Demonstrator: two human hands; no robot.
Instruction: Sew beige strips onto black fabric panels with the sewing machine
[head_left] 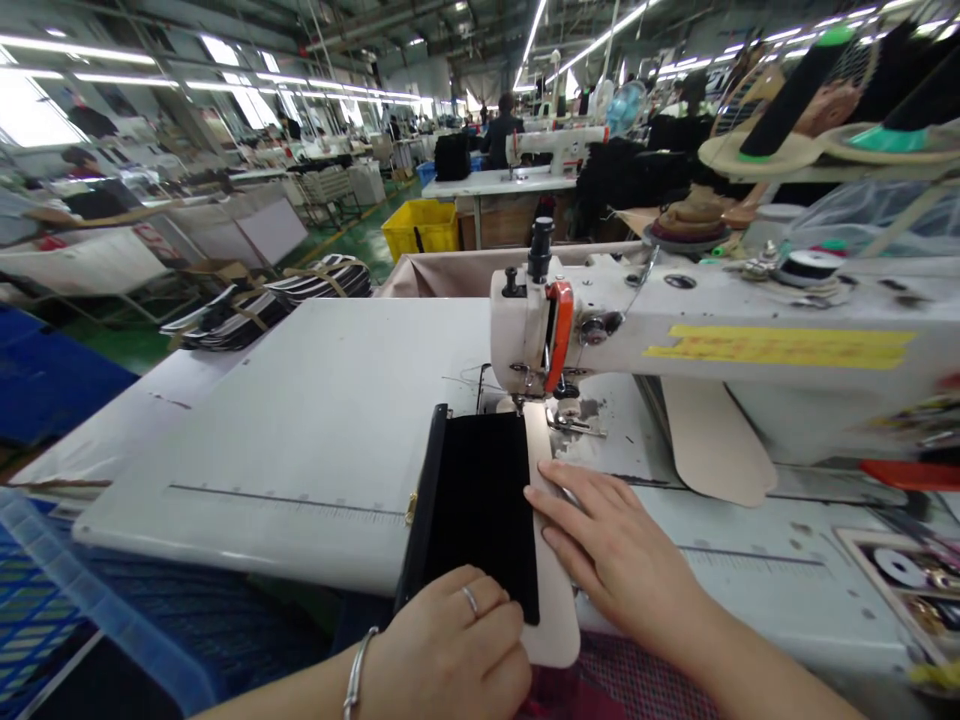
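A flat piece with a black fabric panel (484, 490) lies on the sewing machine's bed. A beige border (553, 600) runs along its right side and near end. Its left side has a dark raised edge (424, 500) with a small gold-coloured fitting (412, 508). My left hand (461, 640) is curled over the near end of the panel, gripping it; its fingertips are partly hidden. My right hand (622, 545) rests with its fingers stretched out on the beige border. The far end of the border is under the sewing machine's needle area (519, 400).
The sewing machine (720, 300) spans the right. Another beige piece (716, 440) lies under its arm. Strapped bundles (225, 315) lie at the table's far left. A tray of small parts (900, 570) is at right, a blue basket (45, 590) at lower left. Other people work farther back.
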